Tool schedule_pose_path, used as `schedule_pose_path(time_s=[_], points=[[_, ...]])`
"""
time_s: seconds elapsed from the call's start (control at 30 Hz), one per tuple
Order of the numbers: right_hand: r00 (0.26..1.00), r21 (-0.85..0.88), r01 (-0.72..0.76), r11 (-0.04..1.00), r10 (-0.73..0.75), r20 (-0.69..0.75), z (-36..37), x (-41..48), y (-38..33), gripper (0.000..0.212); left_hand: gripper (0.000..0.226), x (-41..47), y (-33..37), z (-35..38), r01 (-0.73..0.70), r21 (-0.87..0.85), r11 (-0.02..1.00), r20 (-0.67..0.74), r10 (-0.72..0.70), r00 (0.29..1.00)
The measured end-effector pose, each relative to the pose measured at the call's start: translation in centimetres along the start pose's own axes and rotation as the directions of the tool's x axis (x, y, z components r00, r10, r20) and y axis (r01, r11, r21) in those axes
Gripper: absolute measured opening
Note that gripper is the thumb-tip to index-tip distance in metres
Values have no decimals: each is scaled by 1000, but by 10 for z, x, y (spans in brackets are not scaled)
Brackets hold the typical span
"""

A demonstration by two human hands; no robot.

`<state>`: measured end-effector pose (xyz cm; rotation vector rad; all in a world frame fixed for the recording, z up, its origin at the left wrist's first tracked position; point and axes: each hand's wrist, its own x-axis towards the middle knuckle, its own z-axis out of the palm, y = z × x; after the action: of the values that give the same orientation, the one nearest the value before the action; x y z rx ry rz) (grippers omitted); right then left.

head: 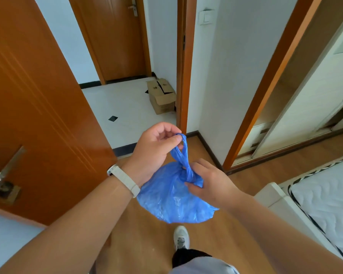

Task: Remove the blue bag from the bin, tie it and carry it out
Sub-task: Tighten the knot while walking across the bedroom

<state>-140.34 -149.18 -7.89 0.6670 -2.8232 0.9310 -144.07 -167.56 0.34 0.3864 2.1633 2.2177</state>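
Blue bag (172, 196): thin, crinkled, half-clear plastic, bulging into a rounded sack; it hangs in the air between the two hands, above the wood-look floor (244, 186) and just ahead of the person's shoe (181, 237).
Bag neck: gathered and twisted into a knot, with two narrow ear-like handles rising from it into a loop (181, 149).
Left hand (156, 149): raised above the sack, palm turned toward the camera, fingers curled; its grip is pinched on the top of the loop between thumb and fingertips.
Right hand (210, 184): lower, back of the hand up, fingers bent inward; its grip is closed on the knot at the bag neck, touching the gathered plastic.
Wristband (124, 180): pale, flat strap around the left wrist.
Forearms: both bare, reaching forward from the bottom corners and meeting at the bag.
Door (38, 115): glossy orange-brown wood, swung open on the left, with a metal lever handle (6, 175).
Doorway floor: smooth white tiles (123, 101) with small black diamond insets.
Cardboard box (161, 95): brown, flaps loose, standing on the tiles beside the door frame.
Mattress (329, 200): white quilted fabric with dark piping, at the right edge.
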Motion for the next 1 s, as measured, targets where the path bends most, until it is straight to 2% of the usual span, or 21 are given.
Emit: schedule_pose_path(time_s=[0.27,0.47,0.6,0.77,1.0], points=[[1000,67,-2,998,1,12,37,131,54,29,14,128,-42,-51,41,37,998,-18,-40,999],[999,100,-3,995,0,38,46,245,95,34,17,237,-62,-91,147,66,987,-65,-143,988],[1000,78,28,997,-29,7,43,313,120,32,18,306,-67,-108,119,63,991,-77,-114,991],[1000,54,2,999,-2,1,33,368,143,29,25,371,-72,-116,100,54,994,-40,-98,994],[993,37,-98,994,100,-57,30,428,186,32,20,463,-98,-120,76,23,997,71,-77,994]])
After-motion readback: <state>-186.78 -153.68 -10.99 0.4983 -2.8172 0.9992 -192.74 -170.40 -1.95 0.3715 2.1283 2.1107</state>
